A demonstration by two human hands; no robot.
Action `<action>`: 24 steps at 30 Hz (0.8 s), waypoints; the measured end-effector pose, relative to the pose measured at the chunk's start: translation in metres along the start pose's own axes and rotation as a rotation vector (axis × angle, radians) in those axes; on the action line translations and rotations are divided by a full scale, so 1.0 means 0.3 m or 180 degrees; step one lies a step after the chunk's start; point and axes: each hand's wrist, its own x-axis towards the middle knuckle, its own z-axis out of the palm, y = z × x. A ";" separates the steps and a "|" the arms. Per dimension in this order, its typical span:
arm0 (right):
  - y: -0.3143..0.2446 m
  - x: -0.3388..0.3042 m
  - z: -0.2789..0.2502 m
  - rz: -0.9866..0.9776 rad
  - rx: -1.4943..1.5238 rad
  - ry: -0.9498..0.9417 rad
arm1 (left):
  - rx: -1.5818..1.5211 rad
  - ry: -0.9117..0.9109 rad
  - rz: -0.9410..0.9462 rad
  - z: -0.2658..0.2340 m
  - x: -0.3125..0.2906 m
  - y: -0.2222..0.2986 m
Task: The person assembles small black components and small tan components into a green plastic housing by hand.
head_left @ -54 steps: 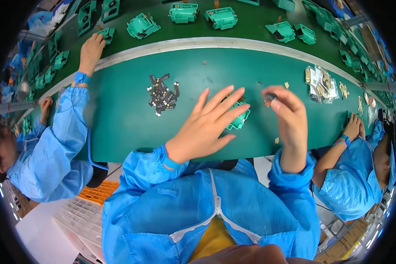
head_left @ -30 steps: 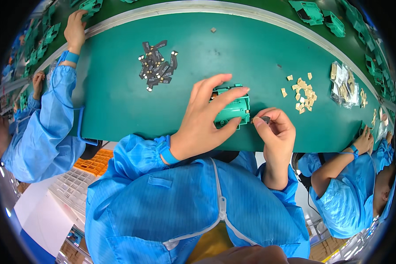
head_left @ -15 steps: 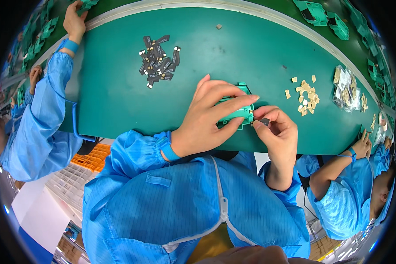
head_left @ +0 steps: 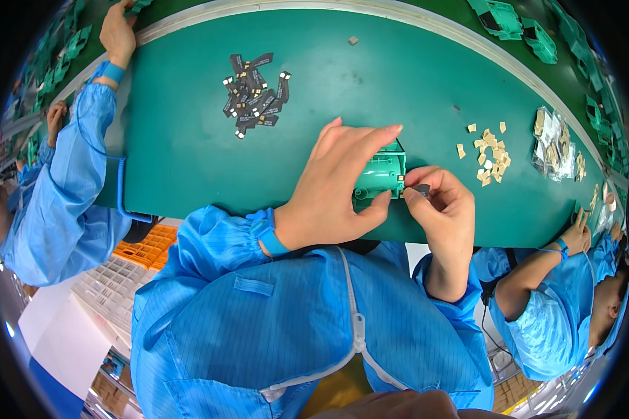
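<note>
Has lifted the left forefinger (head_left: pixel 374 144) toward twelve o'clock, baring more of the green housing (head_left: pixel 384 173), at three o'clock from the left hand (head_left: pixel 328 187). Steadies it between thumb and fingers; pinches a black strip (head_left: pixel 422 189) in the right hand (head_left: pixel 446 204), at the housing's four o'clock. Could crease the strip by pushing askew, or skid the housing by holding loosely.

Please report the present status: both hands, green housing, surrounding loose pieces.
Left hand spread over green housing. Right hand pinching small dark piece beside housing's right edge. Black strips and beige pieces lying apart from both hands.
</note>
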 end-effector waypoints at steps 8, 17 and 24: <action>0.014 -0.006 0.008 -0.0073 -0.0139 0.0137 | 0.0301 0.0088 0.0114 0.024 -0.003 -0.003; 0.004 -0.005 0.007 -0.0032 -0.0272 0.0170 | 0.0258 0.0110 0.0122 0.027 -0.003 0.001; 0.000 -0.006 0.002 0.0010 -0.0288 0.0177 | 0.0196 0.0113 0.0024 0.032 -0.001 0.011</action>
